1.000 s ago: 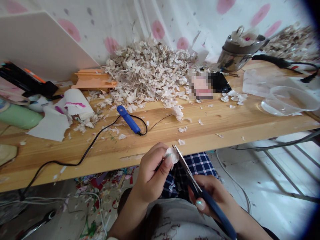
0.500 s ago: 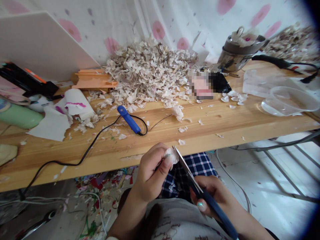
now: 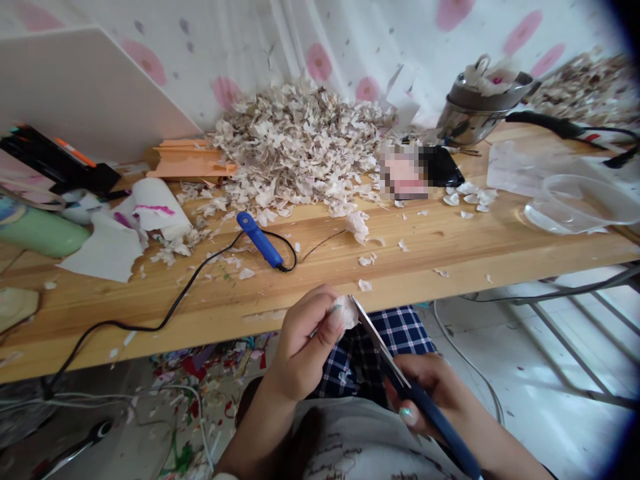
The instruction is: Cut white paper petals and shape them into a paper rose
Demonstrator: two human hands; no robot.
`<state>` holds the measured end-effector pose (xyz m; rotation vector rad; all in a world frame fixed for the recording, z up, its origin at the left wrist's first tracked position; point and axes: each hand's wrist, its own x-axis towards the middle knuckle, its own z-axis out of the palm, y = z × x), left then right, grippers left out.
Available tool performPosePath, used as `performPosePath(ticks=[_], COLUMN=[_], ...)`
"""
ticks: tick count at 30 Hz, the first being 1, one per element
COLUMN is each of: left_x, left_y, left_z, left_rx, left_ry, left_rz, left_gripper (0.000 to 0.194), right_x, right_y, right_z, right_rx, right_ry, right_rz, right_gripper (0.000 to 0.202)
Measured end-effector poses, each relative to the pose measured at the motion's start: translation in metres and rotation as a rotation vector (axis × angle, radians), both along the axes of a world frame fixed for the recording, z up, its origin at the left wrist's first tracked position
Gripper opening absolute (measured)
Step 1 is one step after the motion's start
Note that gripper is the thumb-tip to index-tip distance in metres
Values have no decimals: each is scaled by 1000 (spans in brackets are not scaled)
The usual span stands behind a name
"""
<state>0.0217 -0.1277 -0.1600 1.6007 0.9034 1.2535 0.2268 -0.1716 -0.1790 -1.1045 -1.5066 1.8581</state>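
Between the thumb and fingers of my left hand [image 3: 307, 347] is a small whitish petal-like piece [image 3: 349, 315], thin and pale. My right hand [image 3: 430, 393] grips dark-blue-handled scissors [image 3: 383, 350], their blades pointing up and left with the tips at the right edge of the piece. Both hands are over my lap, just in front of the table edge. On the table beyond them lies a pale crumpled flower [image 3: 357, 227] on a thin brown stem, with loose petal scraps [image 3: 365, 285] around it.
A big heap of pale scraps [image 3: 300, 147] sits against the curtain. A blue corded tool [image 3: 260, 241] lies left of centre, its black cord running off the table's front edge. At right are a metal pot [image 3: 470, 117], a black phone-like object [image 3: 443, 167] and a clear plastic container [image 3: 580, 203].
The scissor blades have closed together at the edge of the pale piece. Both hands stay in nearly the same place; the view has shifted very slightly.
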Motion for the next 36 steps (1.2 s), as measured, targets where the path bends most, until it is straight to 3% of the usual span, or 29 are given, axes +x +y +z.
performPosePath(ticks=[12, 20, 23, 25, 29, 33, 36], left_x=[0, -1, -1, 0, 3, 2, 0], left_y=[0, 0, -1, 0, 4, 8, 9], left_z=[-2, -3, -6, -10, -17, -16, -17], left_rx=[-55, -77, -90, -124, -185, -200, -213], left_ry=[-37, -95, -109, -134, -194, -168, -105], left_rz=[-35, -53, -14, 41, 117, 137, 121], left_gripper=[32, 33, 32, 26, 17, 20, 20], right_x=[4, 3, 1, 3, 27, 62, 78], right_y=[-2, -3, -3, 0, 22, 51, 67], right_z=[-6, -7, -5, -5, -6, 2, 16], right_rx=[76, 17, 13, 22, 194, 340, 429], right_ry=[-51, -64, -58, -82, -438, -1031, -1339], right_rz=[11, -8, -101, -273, -613, -647, -535], right_gripper=[56, 54, 54, 53, 38, 35, 37])
